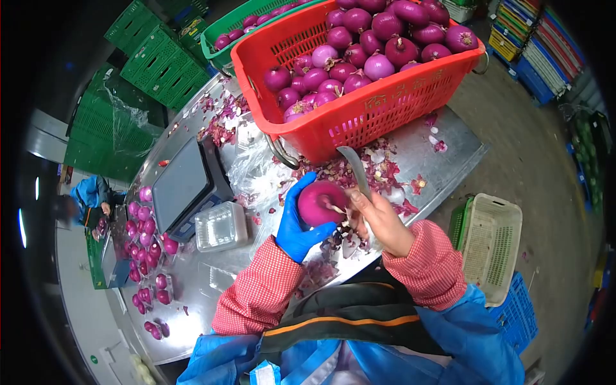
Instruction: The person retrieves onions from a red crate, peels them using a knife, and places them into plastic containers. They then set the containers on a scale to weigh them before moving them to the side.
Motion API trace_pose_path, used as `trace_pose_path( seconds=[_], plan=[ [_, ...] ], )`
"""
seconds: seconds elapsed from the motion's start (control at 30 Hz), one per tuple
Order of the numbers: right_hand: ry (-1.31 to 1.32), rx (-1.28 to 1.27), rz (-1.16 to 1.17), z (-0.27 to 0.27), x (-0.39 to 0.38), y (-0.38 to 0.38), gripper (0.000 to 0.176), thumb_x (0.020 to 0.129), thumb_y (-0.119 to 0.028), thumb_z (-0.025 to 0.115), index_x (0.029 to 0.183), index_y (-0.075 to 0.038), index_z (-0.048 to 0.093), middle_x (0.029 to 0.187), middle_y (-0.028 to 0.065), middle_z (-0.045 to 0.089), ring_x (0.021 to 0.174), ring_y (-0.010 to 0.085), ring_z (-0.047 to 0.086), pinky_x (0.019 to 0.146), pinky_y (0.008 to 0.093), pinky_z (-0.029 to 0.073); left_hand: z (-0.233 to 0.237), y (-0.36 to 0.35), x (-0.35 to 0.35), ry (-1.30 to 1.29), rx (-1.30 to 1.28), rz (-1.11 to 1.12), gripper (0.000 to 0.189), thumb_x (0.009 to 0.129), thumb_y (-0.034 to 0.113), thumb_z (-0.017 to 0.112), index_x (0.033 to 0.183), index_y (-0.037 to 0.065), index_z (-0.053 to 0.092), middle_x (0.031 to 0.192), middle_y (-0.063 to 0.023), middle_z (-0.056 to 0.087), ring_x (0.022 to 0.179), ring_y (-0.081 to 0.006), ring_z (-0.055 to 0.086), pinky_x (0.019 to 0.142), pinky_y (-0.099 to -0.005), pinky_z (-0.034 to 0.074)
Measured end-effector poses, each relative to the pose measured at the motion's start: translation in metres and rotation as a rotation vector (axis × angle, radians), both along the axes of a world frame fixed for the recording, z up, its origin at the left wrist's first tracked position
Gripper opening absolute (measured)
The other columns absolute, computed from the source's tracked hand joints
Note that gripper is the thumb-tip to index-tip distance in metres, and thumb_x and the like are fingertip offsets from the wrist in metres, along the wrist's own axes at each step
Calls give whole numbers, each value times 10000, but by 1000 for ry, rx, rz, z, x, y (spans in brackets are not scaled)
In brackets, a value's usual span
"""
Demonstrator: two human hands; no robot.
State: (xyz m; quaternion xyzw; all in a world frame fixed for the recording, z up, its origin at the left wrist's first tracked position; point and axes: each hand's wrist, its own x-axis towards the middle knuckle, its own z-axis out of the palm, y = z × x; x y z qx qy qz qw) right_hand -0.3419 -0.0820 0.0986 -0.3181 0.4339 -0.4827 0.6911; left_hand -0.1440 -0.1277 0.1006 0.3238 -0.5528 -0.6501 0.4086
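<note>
My left hand (297,221), in a blue glove, is wrapped round a large red onion (321,203) above the metal table. The onion's dry root or stem tuft points toward my right hand (380,221). That hand is bare and closed round the handle of a knife (355,168), whose curved blade points up and away from me. The fingertips of my right hand are close against the onion's right side; whether they pinch its skin I cannot make out. Loose onion skins (385,168) lie on the table beneath and beyond both hands.
A red basket (359,122) heaped with red onions stands at the table's far side, a green crate (208,46) behind it. To the left are a scale (183,183), a clear plastic box (221,226) and packed onions (144,234). A white basket (492,247) stands at right. Another person (92,196) is far left.
</note>
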Motion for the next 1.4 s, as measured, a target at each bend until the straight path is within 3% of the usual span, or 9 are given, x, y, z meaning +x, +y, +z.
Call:
trace_pose_path(
  seconds=[0.13, 0.3, 0.6, 0.77, 0.9, 1.07, 1.2, 1.33, 1.4],
  plan=[
    [1132, -774, -288, 13, -2, 8, 202, 886, -200, 648, 1022, -53, 620, 810, 51, 595, 707, 224, 637, 602, 327, 508, -8, 4, 6, -88, 51, 126, 935, 640, 115, 864, 1406, 20, 337, 1338, -140, 478, 1211, -245, 525, 1039, -389, 451],
    [1547, -847, -216, 24, 10, 11, 197, 789, -92, 618, 982, -56, 627, 823, 52, 555, 767, 206, 604, 648, 312, 519, -3, 11, 6, -272, -70, 100, 884, 630, 147, 858, 1364, 23, 379, 1271, -134, 524, 1145, -235, 561, 991, -364, 478],
    [1465, -639, -138, -11, -12, 10, 331, 756, -105, 655, 1082, -61, 625, 935, 74, 615, 880, 253, 644, 657, 367, 532, 7, 14, 20, -178, -2, -1, 884, 632, 174, 864, 1364, 29, 391, 1256, -130, 531, 1143, -223, 557, 999, -358, 461],
    [673, -493, -138, 17, 17, 7, 454, 858, -282, 711, 1229, -48, 595, 1075, 146, 647, 883, 279, 638, 812, 370, 508, 0, 16, 25, -156, 13, -67, 885, 659, 117, 854, 1396, 40, 370, 1287, -127, 524, 1176, -220, 542, 1023, -357, 443],
    [637, -447, -36, -21, 25, 0, 317, 881, -254, 682, 1102, -28, 662, 986, 166, 686, 899, 234, 667, 782, 347, 509, -13, 19, 68, -342, -77, -55, 910, 662, 145, 864, 1415, 53, 360, 1294, -129, 523, 1180, -221, 544, 1025, -362, 446],
    [633, -255, 26, -40, 24, 12, 265, 899, -191, 649, 1093, -11, 659, 884, 139, 687, 761, 207, 677, 688, 325, 515, -31, 14, 157, -988, 36, -308, 979, 610, 217, 875, 1441, 57, 383, 1324, -165, 519, 1221, -286, 534, 1062, -381, 419],
    [711, -254, 82, -43, 35, 17, 245, 913, -143, 637, 1083, 31, 626, 903, 136, 671, 797, 189, 639, 718, 326, 503, -138, 14, 222, -1108, -209, -355, 942, 645, 245, 834, 1445, 28, 387, 1297, -226, 553, 1185, -373, 562, 1023, -412, 445],
    [789, -299, 121, -46, 20, 14, 311, 933, -314, 593, 1058, -32, 635, 871, 194, 656, 817, 368, 641, 710, 435, 490, -21, -7, 159, -1310, -449, -293, 733, 764, 125, 753, 1422, 47, 440, 1271, -221, 584, 1143, -370, 590, 976, -414, 478],
    [784, -267, 92, -46, 12, 13, 304, 936, -313, 576, 1057, -44, 647, 860, 191, 648, 822, 364, 634, 719, 443, 487, 39, -31, 117, -915, -439, -169, 663, 777, 69, 715, 1400, 84, 487, 1216, -162, 630, 1062, -336, 619, 900, -405, 499]
  ],
)
